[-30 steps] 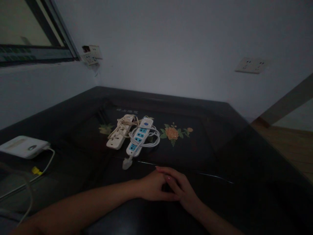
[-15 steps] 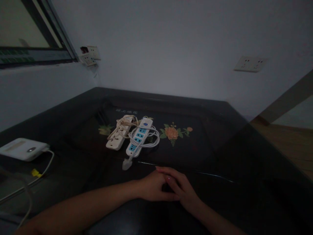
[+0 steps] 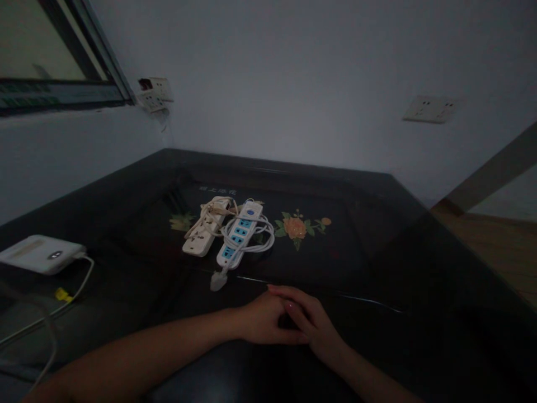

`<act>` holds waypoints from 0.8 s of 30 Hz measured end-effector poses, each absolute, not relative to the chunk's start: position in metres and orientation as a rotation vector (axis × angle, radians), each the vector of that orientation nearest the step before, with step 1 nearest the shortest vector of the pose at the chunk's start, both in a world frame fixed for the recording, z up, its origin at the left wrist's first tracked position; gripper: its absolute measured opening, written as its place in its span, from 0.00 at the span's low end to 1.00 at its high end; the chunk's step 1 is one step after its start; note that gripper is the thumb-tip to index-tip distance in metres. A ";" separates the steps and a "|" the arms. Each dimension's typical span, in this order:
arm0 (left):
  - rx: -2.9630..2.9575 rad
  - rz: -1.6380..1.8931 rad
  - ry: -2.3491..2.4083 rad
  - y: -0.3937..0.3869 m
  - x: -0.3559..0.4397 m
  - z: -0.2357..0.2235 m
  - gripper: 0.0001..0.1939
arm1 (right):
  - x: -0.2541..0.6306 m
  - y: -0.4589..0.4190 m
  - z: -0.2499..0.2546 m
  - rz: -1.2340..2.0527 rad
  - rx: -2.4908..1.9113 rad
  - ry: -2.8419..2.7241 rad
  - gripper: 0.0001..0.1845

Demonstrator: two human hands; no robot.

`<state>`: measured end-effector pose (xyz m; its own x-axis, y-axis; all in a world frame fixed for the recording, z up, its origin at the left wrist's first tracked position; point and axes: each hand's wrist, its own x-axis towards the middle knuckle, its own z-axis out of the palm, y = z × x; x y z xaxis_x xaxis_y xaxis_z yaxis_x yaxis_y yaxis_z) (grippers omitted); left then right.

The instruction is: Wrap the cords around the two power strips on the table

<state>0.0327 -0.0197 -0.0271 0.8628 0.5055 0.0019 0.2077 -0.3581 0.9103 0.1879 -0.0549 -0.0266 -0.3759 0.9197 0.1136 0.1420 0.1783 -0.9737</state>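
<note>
My left hand [image 3: 262, 320] and my right hand [image 3: 321, 330] are clasped together at the table's near side. The fingers of my right hand lie closed over those of my left, whose fingertips are hidden. No object shows between them. Just beyond lies a white power strip with blue sockets [image 3: 237, 238], its white cord looped over it and its plug [image 3: 218, 281] pointing towards me. Left of it, a cream power strip [image 3: 199, 244] has its own cord bundled on top. Neither hand touches the strips.
Both strips lie on a dark glossy table [image 3: 285, 170] with a printed flower [image 3: 294, 228]. On the left sits a white box-shaped device [image 3: 42, 254] with a cable [image 3: 89, 274] and a yellow tag [image 3: 62, 295]. Wall sockets [image 3: 430, 109] are at right, others [image 3: 155, 95] at left.
Nearly everything stays in place. The view shifts very slightly; the hands remain clasped and the power strips have not moved.
</note>
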 end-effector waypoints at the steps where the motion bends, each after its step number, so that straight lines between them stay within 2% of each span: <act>1: 1.944 0.349 0.521 -0.020 0.033 -0.027 0.14 | 0.188 -0.055 -0.027 1.271 -1.022 -1.681 0.17; 24: 1.980 0.331 0.511 -0.019 0.033 -0.030 0.13 | 0.188 -0.057 -0.020 1.270 -1.046 -1.690 0.19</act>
<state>0.0326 -0.0187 -0.0300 0.8721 0.4893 0.0097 0.2087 -0.3898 0.8969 0.1880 -0.0574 -0.0201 -0.3729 0.9227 0.0976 0.1632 0.1688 -0.9721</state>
